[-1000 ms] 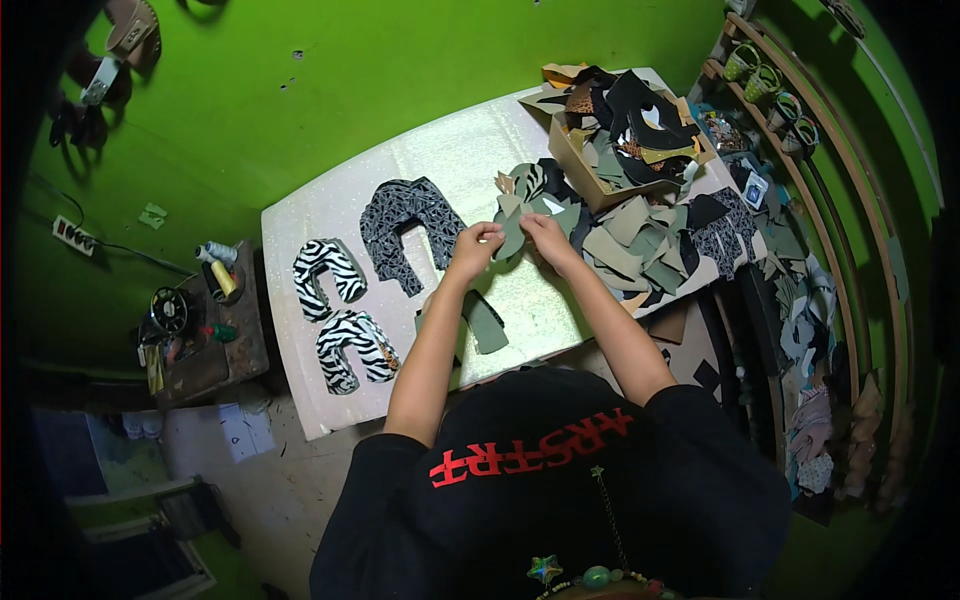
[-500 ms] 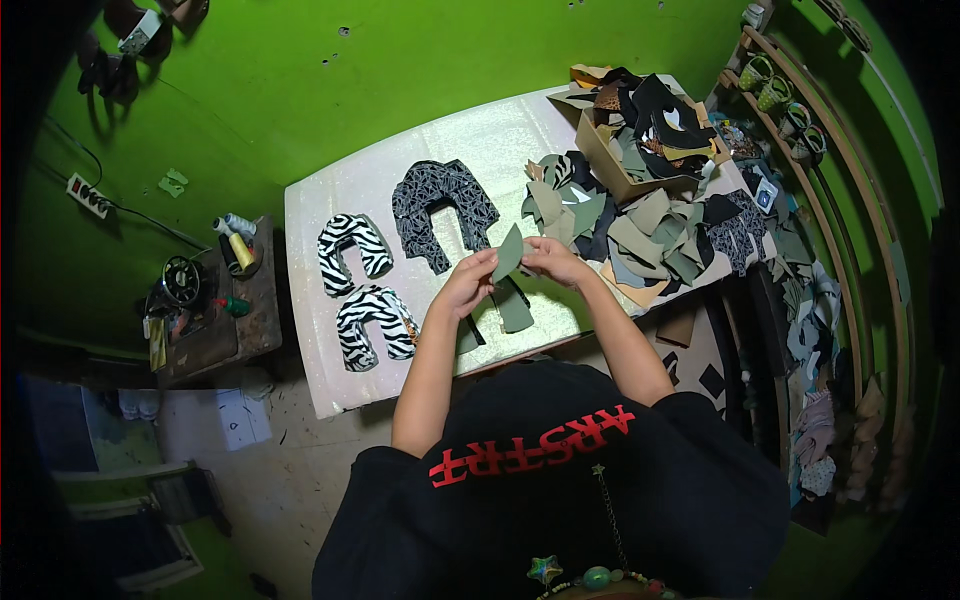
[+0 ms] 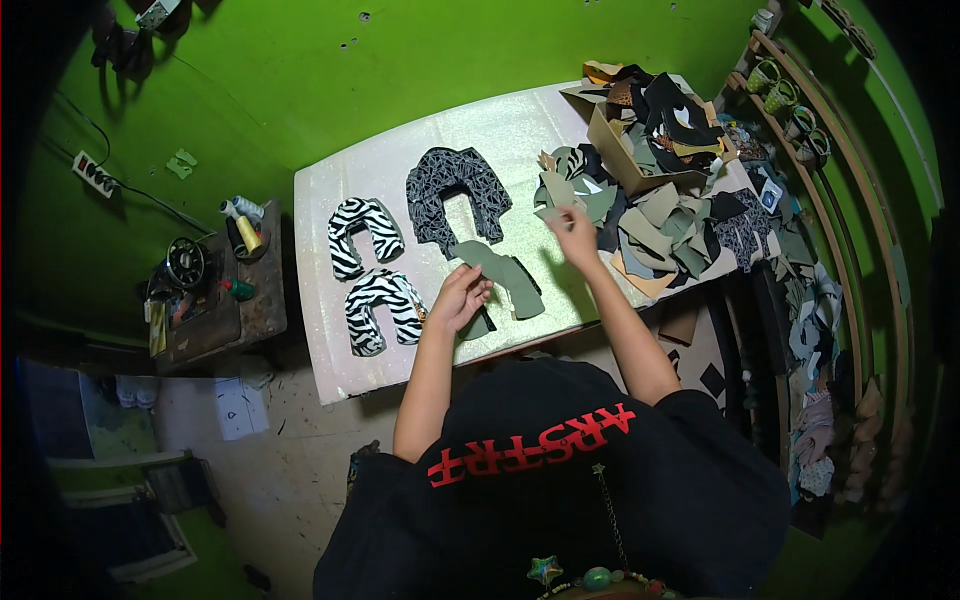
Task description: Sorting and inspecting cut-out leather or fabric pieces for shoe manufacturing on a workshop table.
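Head view, centre of the frame: one curved strip of olive-green sheet material point(image 3: 482, 258), smooth and matt, with a rounded upper end, held in my left hand point(image 3: 463, 297). Left thumb lies on its near edge, the fingers curled in beneath; the strip is pinched between them, above the table.

Right of centre: my right hand point(image 3: 574, 238), fingers partly bent, at the lower edge of a small heap of green pieces point(image 3: 597, 202), striped and black bits among them. Whether these fingertips grip a piece or only touch one, I cannot tell.

Just right of the left-hand strip: a second green piece point(image 3: 524, 297), flat, near the table's front edge.

Upper centre: one arch-shaped stack point(image 3: 440, 175), dark grey with a fine pale criss-cross pattern. Left of centre, one above the other: an upper arch bundle point(image 3: 345, 215) and a lower arch bundle point(image 3: 362, 300), both black-and-white zebra-striped, thick-edged.

Upper right: an open cardboard box point(image 3: 612, 150), plain brown, heaped with black, green and tan offcuts. Below it, a loose spread of green and grey scraps point(image 3: 660, 232), angular and overlapping.

Beneath all: a table point(image 3: 345, 375) with a pale, speckled, shimmering surface.
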The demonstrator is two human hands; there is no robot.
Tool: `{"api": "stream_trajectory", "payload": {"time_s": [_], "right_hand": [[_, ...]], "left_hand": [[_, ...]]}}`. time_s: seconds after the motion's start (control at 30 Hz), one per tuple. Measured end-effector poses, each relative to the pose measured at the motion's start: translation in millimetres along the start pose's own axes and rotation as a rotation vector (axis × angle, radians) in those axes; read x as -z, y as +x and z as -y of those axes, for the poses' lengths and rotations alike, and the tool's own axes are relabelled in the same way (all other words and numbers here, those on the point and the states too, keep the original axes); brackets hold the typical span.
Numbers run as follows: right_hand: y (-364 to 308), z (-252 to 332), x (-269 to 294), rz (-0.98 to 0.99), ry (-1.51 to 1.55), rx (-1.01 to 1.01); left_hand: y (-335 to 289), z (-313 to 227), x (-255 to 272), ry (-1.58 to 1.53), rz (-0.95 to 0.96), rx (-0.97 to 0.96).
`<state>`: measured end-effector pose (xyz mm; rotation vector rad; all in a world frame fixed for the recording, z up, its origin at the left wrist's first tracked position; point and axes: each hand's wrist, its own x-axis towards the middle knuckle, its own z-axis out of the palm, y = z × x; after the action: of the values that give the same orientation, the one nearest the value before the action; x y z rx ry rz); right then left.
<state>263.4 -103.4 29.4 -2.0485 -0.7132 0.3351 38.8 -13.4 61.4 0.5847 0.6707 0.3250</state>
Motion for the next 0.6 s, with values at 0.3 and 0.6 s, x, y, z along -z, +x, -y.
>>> {"api": "stream_trajectory", "payload": {"time_s": [0.3,0.6], "right_hand": [[-54,20,-51,0.66,0.35,0.027],[-51,31,-49,0.487,-0.002,0.136]], "left_hand": [[-1,12,17,0.184,-0.101,-0.023],[-3,10,49,0.467,-0.317,-0.079]]}}
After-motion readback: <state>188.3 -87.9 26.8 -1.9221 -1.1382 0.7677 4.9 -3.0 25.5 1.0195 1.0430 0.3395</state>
